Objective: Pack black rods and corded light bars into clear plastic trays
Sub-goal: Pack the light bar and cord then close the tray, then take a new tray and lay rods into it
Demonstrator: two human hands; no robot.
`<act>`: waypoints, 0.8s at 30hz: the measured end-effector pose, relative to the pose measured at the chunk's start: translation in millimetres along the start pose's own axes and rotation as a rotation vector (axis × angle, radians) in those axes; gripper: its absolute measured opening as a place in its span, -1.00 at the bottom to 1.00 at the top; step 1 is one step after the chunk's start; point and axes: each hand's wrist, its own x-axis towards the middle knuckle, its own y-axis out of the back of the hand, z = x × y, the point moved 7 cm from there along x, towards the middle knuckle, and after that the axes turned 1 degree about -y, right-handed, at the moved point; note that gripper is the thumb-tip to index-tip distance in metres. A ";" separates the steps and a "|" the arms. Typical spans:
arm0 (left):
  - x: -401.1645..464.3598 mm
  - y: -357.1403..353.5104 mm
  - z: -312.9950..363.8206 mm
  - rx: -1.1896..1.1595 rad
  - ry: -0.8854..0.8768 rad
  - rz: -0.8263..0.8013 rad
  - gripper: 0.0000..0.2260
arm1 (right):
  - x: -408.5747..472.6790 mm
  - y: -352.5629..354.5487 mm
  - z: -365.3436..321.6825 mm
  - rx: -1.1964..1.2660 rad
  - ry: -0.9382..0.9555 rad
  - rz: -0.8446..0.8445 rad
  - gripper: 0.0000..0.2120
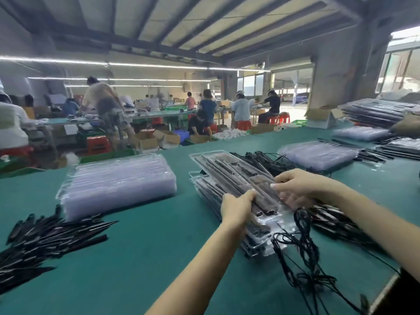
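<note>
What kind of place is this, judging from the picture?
Most likely a factory packing hall. Stacks of clear trays and a pile of black rods lie on a long green table, and other workers sit at benches behind.

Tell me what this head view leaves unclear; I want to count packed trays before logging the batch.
- Stack of filled trays: layers overlap and both hands, left hand and right hand, cover its near end, so no count.
- Top tray: motion blur hides whether every slot is filled.
- Pile of black rods: cut off by the left edge.
- Black cords: tangled, ends untraceable.
</note>
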 end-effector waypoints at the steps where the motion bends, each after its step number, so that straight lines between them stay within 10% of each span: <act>1: 6.1 -5.3 -0.1 0.173 -0.003 0.039 -0.48 | 8.7 3.7 2.3 -0.065 0.010 0.053 -0.72; 7: 32.2 -5.7 -37.2 0.715 -0.062 0.079 -0.08 | 56.8 -36.2 55.5 -0.757 -0.087 0.132 -0.55; 24: 44.8 -0.1 -81.5 0.026 0.094 -0.009 -0.23 | 80.8 -59.4 78.5 -0.310 -0.065 0.113 -0.45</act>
